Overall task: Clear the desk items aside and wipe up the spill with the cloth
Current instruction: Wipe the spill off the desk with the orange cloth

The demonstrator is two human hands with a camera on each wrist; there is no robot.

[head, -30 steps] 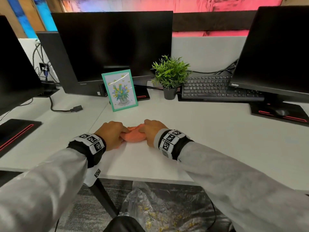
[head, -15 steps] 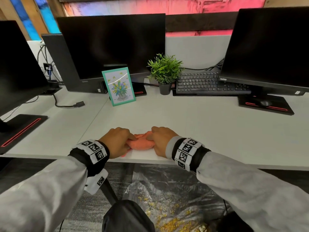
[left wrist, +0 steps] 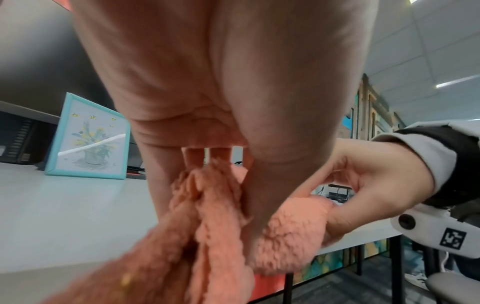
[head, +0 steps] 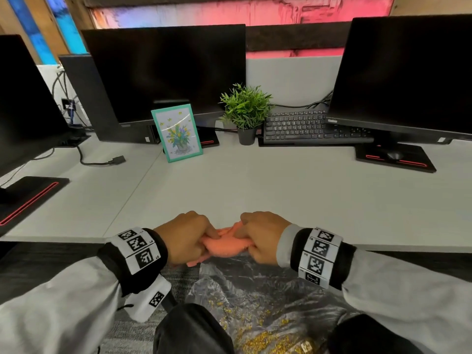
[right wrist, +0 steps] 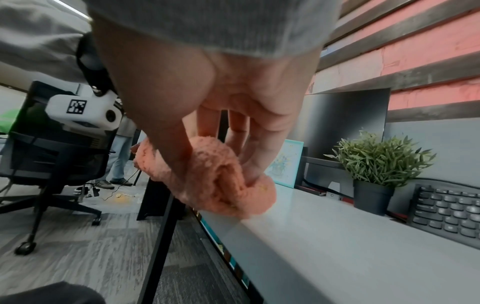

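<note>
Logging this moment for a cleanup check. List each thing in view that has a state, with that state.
cloth: bunched, at the desk's front edge, held by both hands
left hand: grips the cloth
right hand: pinches the cloth
picture frame: upright, leaning back
potted plant: upright
middle monitor: screen dark
right monitor: screen dark
loose cable: unplugged end lying on the desk
</note>
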